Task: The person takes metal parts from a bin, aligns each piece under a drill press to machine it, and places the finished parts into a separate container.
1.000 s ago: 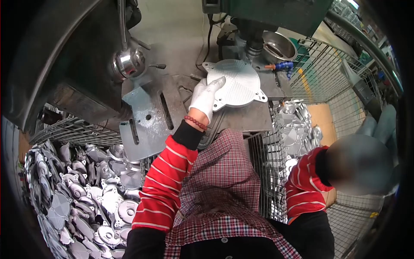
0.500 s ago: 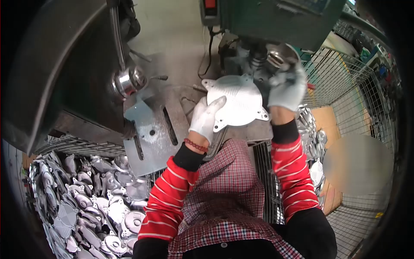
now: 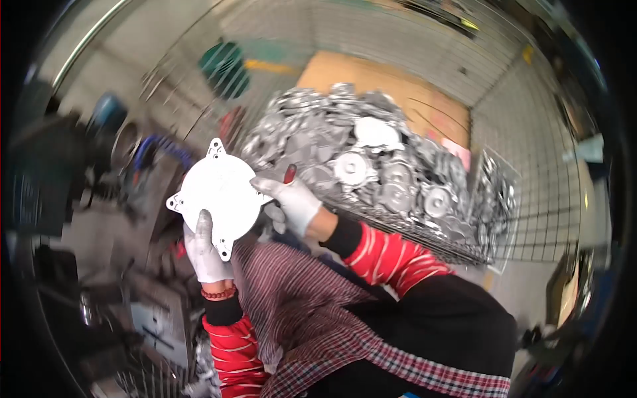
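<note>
Nearest to the camera, a checked apron (image 3: 298, 298) is seen, worn over black clothing, and the forearms are covered by red sleeves (image 3: 391, 259) with white stripes. A bracelet of red beads (image 3: 219, 294) is worn at the wrist of the left hand (image 3: 207, 255). Both hands are covered with whitish gloves, of which the fingertips are greyish. The metal plate (image 3: 222, 196) is held up in the air in front of the apron, its bright, flat face being turned to the camera and its pierced ears pointing outward. By the left hand it is gripped at the lower edge, with the thumb laid upon the face; how the other fingers are placed behind cannot be told. By the right hand (image 3: 298, 204) the edge at the right side is pinched between the thumb and the fingers, which are partly bent, and a small red object (image 3: 290, 174) is seen sticking up at this hand. Below and to the left, a slotted plate (image 3: 159, 328) is seen blurred, and higher, a blue hose (image 3: 156, 142) is placed near the machine parts. Beyond the hands, a wire basket (image 3: 424, 240) is filled with a heap of metal parts (image 3: 352, 166), behind which a brown board (image 3: 431, 113) is laid. A green container (image 3: 225, 69) is seen through the wires.
</note>
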`<action>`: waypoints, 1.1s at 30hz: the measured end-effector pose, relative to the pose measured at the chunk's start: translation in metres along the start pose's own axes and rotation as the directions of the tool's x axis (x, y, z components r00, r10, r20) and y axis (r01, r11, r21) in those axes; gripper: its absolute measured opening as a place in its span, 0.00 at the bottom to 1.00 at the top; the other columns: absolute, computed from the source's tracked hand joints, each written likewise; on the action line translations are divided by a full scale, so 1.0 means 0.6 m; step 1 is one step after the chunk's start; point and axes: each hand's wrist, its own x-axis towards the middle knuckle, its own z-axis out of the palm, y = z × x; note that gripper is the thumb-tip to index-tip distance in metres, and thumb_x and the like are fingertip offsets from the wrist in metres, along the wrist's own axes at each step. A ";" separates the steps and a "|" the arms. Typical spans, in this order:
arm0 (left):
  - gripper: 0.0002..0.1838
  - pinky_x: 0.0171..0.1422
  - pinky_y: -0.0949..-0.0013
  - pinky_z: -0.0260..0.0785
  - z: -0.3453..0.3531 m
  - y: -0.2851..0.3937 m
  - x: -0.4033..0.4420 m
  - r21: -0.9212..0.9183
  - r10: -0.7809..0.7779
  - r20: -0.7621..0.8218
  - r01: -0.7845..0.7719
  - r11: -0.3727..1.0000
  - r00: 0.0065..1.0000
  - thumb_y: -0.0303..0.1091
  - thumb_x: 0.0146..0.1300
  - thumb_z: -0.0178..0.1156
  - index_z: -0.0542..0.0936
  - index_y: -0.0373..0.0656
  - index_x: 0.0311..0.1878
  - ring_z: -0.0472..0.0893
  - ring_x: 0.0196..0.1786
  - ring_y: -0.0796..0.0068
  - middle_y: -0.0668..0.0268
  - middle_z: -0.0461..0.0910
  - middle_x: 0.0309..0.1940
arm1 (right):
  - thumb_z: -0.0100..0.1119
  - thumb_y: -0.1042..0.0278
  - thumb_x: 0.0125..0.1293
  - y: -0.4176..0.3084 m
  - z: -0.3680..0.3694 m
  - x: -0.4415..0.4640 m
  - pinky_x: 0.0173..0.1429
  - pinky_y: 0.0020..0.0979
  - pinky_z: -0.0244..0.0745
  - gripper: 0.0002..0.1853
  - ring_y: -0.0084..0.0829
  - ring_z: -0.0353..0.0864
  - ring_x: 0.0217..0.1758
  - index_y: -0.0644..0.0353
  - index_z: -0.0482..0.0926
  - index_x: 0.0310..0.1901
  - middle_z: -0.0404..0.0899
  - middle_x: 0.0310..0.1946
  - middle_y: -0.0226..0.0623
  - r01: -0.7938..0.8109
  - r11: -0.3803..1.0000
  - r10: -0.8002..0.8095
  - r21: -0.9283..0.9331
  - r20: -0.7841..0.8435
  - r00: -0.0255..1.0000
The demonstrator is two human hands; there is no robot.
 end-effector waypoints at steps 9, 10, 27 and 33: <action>0.23 0.23 0.73 0.66 -0.043 -0.220 -0.001 0.613 -0.497 -0.052 0.421 0.669 0.866 0.49 0.67 0.56 0.70 0.41 0.56 0.78 0.23 0.73 0.58 0.80 0.35 | 0.61 0.54 0.54 -0.053 -0.563 -0.113 0.40 0.45 0.77 0.18 0.50 0.83 0.35 0.59 0.79 0.40 0.81 0.30 0.52 -0.421 0.465 -0.664 -0.779 -0.622 0.416; 0.21 0.22 0.74 0.66 -0.076 -0.221 -0.009 0.586 -0.510 -0.105 0.468 0.662 0.854 0.47 0.67 0.55 0.71 0.41 0.55 0.78 0.22 0.74 0.60 0.80 0.32 | 0.60 0.59 0.56 -0.044 -0.647 -0.122 0.39 0.49 0.74 0.12 0.55 0.80 0.34 0.57 0.77 0.35 0.80 0.28 0.53 -0.538 0.425 -0.759 -0.728 -0.610 0.226; 0.14 0.32 0.77 0.69 -0.201 -0.168 -0.125 0.427 -0.414 -0.338 0.530 0.733 0.845 0.36 0.65 0.58 0.78 0.40 0.51 0.77 0.30 0.82 0.69 0.80 0.32 | 0.53 0.66 0.60 0.066 -0.597 0.009 0.55 0.45 0.72 0.20 0.52 0.77 0.51 0.56 0.75 0.55 0.78 0.45 0.54 -0.339 0.297 -0.673 -0.893 -0.448 0.589; 0.25 0.50 0.62 0.72 -0.245 -0.131 -0.246 0.832 -0.184 -0.295 0.347 0.433 0.938 0.52 0.64 0.56 0.78 0.40 0.53 0.81 0.44 0.61 0.56 0.82 0.42 | 0.61 0.65 0.61 0.195 -0.024 0.058 0.47 0.32 0.76 0.15 0.38 0.83 0.43 0.59 0.80 0.48 0.82 0.44 0.43 0.752 0.108 -0.287 -0.650 0.704 0.650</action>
